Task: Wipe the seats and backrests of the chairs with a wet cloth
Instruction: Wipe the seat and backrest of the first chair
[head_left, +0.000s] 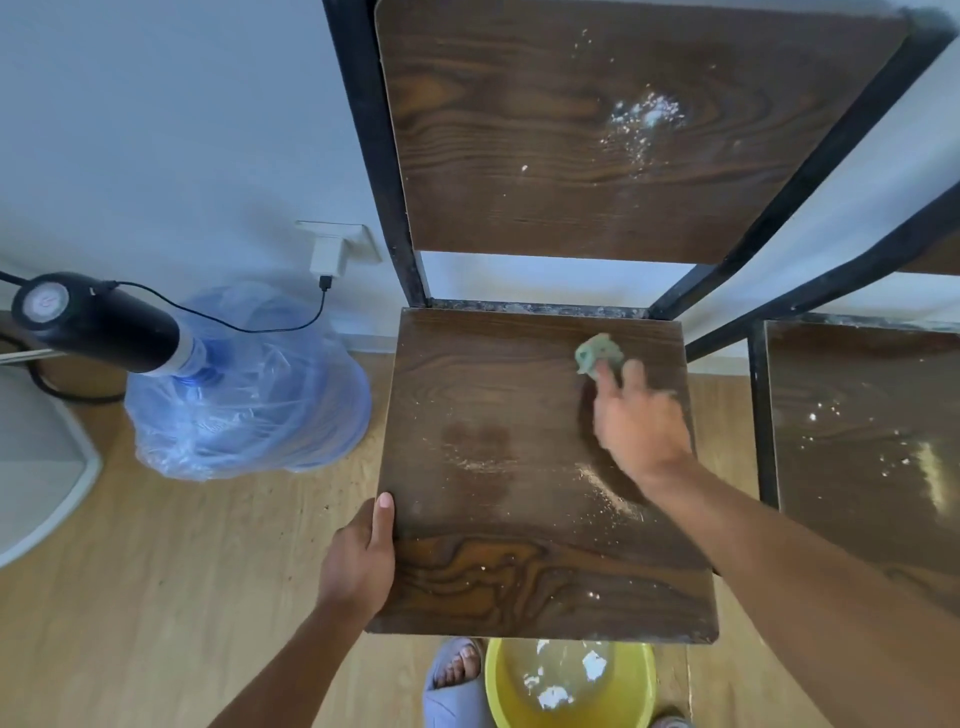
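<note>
**A:** Over at the near chair, the right hand (636, 415) has a small green cloth (600, 353) bunched under its fingertips, pressed down on the seat (519, 571) near the back right corner. The hand's a bit blurred, so I'd guess it's mid-swipe.

**B:** And the other one?

**A:** Left hand (361, 558) is curled round the seat's left edge, thumb on top, no cloth in it, looks like it's just bracing the chair.

**B:** So how far in are we?

**A:** Early, I reckon. There's a line of white dust across the middle of the seat (613, 493) plus specks near the front, so that seat's only partly done. The backrest (597, 130) has a big white powdery patch that looks untouched.

**B:** More chairs?

**A:** At least one, on the right, and its seat (857, 441) has white flecks too. So there's the rest of this seat, this backrest, then the neighbour. Yellow basin (519, 696) of water sits on the floor just below the front edge, for rinsing I'd think.
</note>
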